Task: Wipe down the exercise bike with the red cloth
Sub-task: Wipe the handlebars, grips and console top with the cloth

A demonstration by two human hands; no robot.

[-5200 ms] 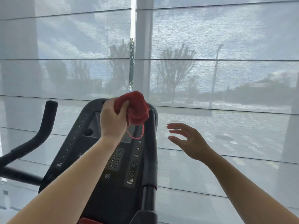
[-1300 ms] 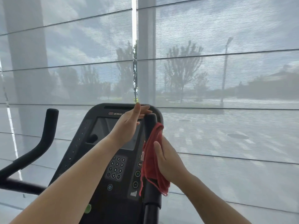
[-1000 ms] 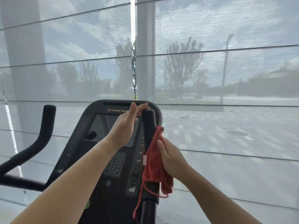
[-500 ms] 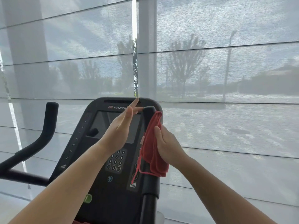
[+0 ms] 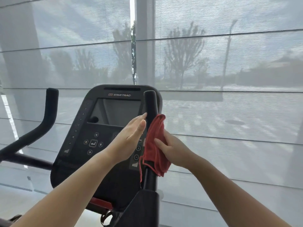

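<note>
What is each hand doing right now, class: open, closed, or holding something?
Left hand: open, fingers straight, holding nothing.
Right hand: closed on the red cloth, pressing it against the upright handlebar.

The exercise bike (image 5: 77, 163) is black. Its console (image 5: 105, 128) tilts back, with a dark screen (image 5: 116, 112) under the STAR TRAC name, round buttons (image 5: 93, 143) below it and columns of numbers down both sides. The curved left handlebar (image 5: 49, 115) rises at the left. The right handlebar (image 5: 150, 102) stands upright just in front of the console's right edge. The red cloth (image 5: 155, 145) is wrapped round the middle of that bar (creased, a thin loose edge strand dangling at its lower left). The right hand (image 5: 172, 148) grips it there, and its bottom corners hang free.
</note>
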